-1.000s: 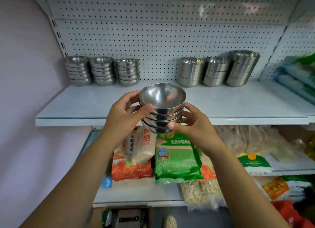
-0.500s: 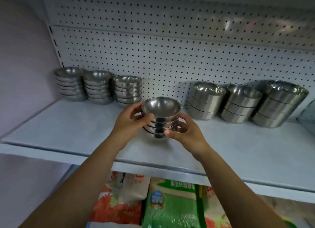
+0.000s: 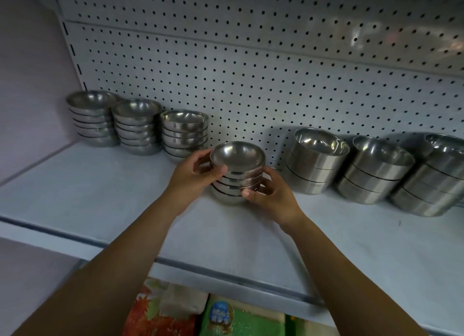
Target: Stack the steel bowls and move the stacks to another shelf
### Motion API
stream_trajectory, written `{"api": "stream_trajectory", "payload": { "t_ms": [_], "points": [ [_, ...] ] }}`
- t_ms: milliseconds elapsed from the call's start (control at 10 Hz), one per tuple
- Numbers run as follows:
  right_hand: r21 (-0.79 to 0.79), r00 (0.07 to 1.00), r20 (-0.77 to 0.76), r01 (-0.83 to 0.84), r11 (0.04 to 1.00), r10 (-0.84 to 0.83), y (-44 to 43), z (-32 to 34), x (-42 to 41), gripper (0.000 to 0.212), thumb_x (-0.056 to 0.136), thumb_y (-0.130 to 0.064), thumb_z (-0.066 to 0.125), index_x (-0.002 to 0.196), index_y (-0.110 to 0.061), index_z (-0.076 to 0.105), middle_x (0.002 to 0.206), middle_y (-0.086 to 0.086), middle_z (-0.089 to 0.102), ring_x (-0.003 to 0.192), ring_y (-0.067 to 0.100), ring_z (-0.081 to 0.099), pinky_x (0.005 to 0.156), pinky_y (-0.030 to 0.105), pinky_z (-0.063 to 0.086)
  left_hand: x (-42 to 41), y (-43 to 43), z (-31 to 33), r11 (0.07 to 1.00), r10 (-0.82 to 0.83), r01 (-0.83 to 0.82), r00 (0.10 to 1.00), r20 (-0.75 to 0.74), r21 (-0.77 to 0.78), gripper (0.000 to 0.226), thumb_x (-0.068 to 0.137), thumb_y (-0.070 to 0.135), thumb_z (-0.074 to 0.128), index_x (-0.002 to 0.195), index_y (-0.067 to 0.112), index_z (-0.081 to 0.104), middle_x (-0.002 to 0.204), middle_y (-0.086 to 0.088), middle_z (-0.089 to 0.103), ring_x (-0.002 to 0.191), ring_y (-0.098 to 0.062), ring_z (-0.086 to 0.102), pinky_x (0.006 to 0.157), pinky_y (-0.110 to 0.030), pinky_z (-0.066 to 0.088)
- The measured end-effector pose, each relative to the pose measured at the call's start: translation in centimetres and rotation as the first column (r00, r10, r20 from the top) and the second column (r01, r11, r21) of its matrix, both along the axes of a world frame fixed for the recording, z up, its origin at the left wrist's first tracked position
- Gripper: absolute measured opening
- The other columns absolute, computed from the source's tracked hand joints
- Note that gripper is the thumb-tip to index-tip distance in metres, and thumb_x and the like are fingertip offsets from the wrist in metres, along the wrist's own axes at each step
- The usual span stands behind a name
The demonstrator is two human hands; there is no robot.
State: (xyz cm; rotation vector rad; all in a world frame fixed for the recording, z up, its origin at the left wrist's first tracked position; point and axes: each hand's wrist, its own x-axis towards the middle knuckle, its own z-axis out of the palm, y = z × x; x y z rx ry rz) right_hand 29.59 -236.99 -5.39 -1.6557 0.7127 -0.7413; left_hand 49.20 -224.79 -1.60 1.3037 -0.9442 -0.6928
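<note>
Clamping stack [image 3: 237,176] with left hand [image 3: 192,176] and right hand [image 3: 275,197], fingers curled round bowls. Placed mid-shelf [image 3: 100,197], just right of neighbour stack [image 3: 184,134]; cannot tell if touching down. Risk: uneven release tipping slick nested bowls, or knocking neighbour.

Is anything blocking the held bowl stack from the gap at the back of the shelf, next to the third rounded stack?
Nothing visible does. The left hand and right hand grip the bowl stack just in front of that gap; only bare shelf lies behind it.
</note>
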Motion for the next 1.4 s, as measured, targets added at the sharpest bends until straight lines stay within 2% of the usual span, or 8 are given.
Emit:
{"api": "stream_trajectory", "payload": {
  "t_ms": [200,300,500,700,1000,1200,1300,1400],
  "points": [
    [-0.072,1.000,-0.004,0.011,0.997,-0.011,-2.4,0.5,1.6,0.072,0.072,-0.028,0.091,0.136,-0.020,0.060,0.124,-0.002,0.069,0.113,0.017,0.068,0.103,0.037,0.055,1.9,-2.6,0.0,0.998,-0.018,0.012,0.996,0.082,0.067,0.077,0.067,0.050,0.088,0.134,0.028,0.059,0.129,0.010,0.068,0.120,-0.004,0.062,0.102,-0.030,0.053],
    [-0.070,1.000,-0.020,-0.010,0.997,0.009,-3.7,0.7,2.1,0.062,0.080,-0.015,0.089,0.133,-0.029,0.061,0.128,-0.002,0.069,0.110,0.011,0.071,0.096,0.024,0.056,3.0,-4.0,0.0,0.994,-0.039,0.018,0.981,0.188,0.110,0.073,0.070,0.048,0.089,0.133,0.028,0.058,0.127,0.009,0.068,0.121,-0.006,0.063,0.105,-0.034,0.051],
    [-0.144,0.993,-0.114,-0.006,0.990,-0.010,-5.8,1.7,2.8,0.055,0.081,-0.013,0.087,0.131,-0.021,0.064,0.114,-0.009,0.071,0.113,0.011,0.066,0.083,0.008,0.052,3.6,-6.1,0.9,0.990,-0.050,0.010,0.958,0.283,0.139,0.057,0.082,0.032,0.084,0.131,0.021,0.057,0.121,0.005,0.071,0.114,-0.008,0.066,0.098,-0.028,0.054],
    [-0.154,0.990,-0.131,0.041,0.987,-0.061,-7.1,2.0,3.3,0.050,0.085,-0.006,0.083,0.132,-0.011,0.065,0.113,-0.002,0.072,0.104,0.005,0.067,0.077,0.005,0.051,3.7,-7.5,1.1,0.986,-0.024,-0.031,0.945,0.327,0.163,0.060,0.084,0.043,0.080,0.135,0.022,0.056,0.125,0.008,0.067,0.117,-0.007,0.062,0.100,-0.029,0.050],
    [-0.244,0.960,-0.239,0.087,0.966,-0.147,-7.6,2.1,4.0,0.057,0.087,-0.023,0.084,0.138,-0.017,0.062,0.122,0.000,0.071,0.112,0.013,0.064,0.101,0.032,0.053,3.6,-8.2,1.2,0.975,0.014,-0.097,0.925,0.380,0.201,0.050,0.082,0.051,0.078,0.122,0.027,0.060,0.114,0.007,0.071,0.110,-0.009,0.064,0.093,-0.030,0.052],
    [-0.323,0.908,-0.363,0.085,0.943,-0.207,-6.4,3.9,3.3,0.053,0.092,-0.038,0.077,0.139,-0.021,0.060,0.117,0.004,0.071,0.107,0.016,0.065,0.085,0.027,0.055,3.5,-6.9,2.6,0.952,-0.069,-0.071,0.897,0.436,0.297,0.063,0.071,0.073,0.071,0.117,0.030,0.066,0.108,0.012,0.074,0.105,-0.006,0.066,0.089,-0.027,0.052],
    [-0.362,0.865,-0.466,0.007,0.932,-0.188,-4.8,5.0,2.5,0.054,0.096,-0.036,0.072,0.144,-0.019,0.054,0.125,0.009,0.068,0.103,0.016,0.061,0.087,0.026,0.052,3.5,-5.4,3.7,0.933,-0.148,-0.045,0.856,0.495,0.356,0.051,0.077,0.067,0.071,0.117,0.035,0.068,0.111,0.013,0.072,0.109,-0.006,0.065,0.093,-0.028,0.052],
    [-0.358,0.817,-0.553,-0.059,0.932,-0.161,-3.6,5.8,1.8,0.068,0.094,-0.039,0.074,0.152,-0.020,0.046,0.144,0.007,0.059,0.127,0.023,0.058,0.100,0.029,0.049,3.3,-3.8,4.4,0.929,-0.173,-0.038,0.834,0.524,0.368,0.054,0.084,0.050,0.077,0.132,0.030,0.062,0.124,0.014,0.060,0.117,-0.008,0.058,0.096,-0.027,0.047]
  ]
}}
